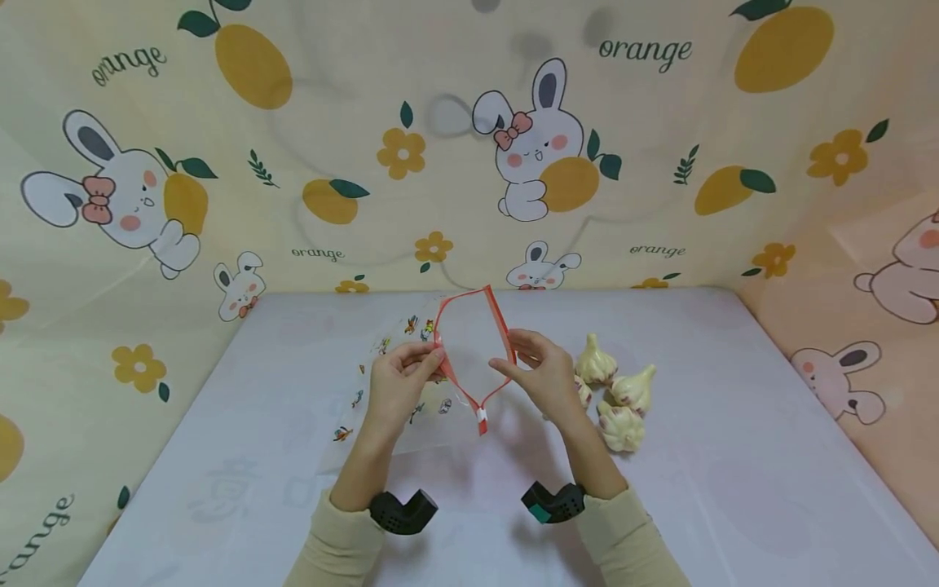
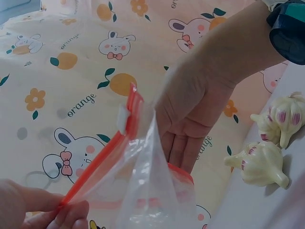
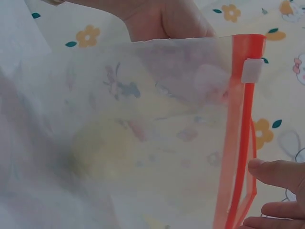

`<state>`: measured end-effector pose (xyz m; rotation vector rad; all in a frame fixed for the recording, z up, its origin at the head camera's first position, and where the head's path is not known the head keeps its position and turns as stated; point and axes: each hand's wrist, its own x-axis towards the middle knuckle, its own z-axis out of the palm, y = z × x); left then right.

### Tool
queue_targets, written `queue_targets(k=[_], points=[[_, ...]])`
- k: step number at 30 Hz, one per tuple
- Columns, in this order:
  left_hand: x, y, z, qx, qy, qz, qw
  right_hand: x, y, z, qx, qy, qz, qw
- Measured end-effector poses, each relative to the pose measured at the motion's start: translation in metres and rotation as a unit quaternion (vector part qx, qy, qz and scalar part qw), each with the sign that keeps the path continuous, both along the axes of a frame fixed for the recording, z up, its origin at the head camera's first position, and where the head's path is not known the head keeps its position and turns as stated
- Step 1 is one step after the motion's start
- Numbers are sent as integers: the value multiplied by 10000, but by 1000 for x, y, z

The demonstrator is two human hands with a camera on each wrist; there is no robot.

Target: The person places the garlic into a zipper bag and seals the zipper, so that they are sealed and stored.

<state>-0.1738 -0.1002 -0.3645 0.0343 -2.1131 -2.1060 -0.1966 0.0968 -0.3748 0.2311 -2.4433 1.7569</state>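
A clear zip bag (image 1: pixel 425 424) with small colourful printed figures has an orange-red zip edge and a white slider (image 1: pixel 482 414). Its mouth gapes between the two hands. My left hand (image 1: pixel 402 379) pinches the mouth's left edge between thumb and fingers. Across from it, my right hand (image 1: pixel 546 375) holds the right edge, thumb on the inner side and fingers on the outer. In the right wrist view the thumb (image 3: pixel 274 171) touches the orange-red strip. A blurred yellowish shape shows through the plastic there; I cannot tell whether it is inside or behind.
Several garlic bulbs (image 1: pixel 622 425) lie grouped on the white tabletop (image 1: pixel 734 489), just right of the right hand, which partly covers one. A cloth (image 1: pixel 440 98) printed with rabbits and oranges hangs behind the table. Black cameras (image 1: pixel 403 512) sit on both wrists.
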Motion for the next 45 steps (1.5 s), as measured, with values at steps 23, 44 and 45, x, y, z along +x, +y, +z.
queue_targets(k=[23,44,45], points=[[-1,-1,-1,-49,10,-63,10000,-2,26,3,888,130,47,9960],[-1,0,0,22,-29,-88,10000,1,42,-9,1639,203,-58,9863],[-1,0,0,13,-34,-88,10000,1,43,-10,1681,175,-59,9856]])
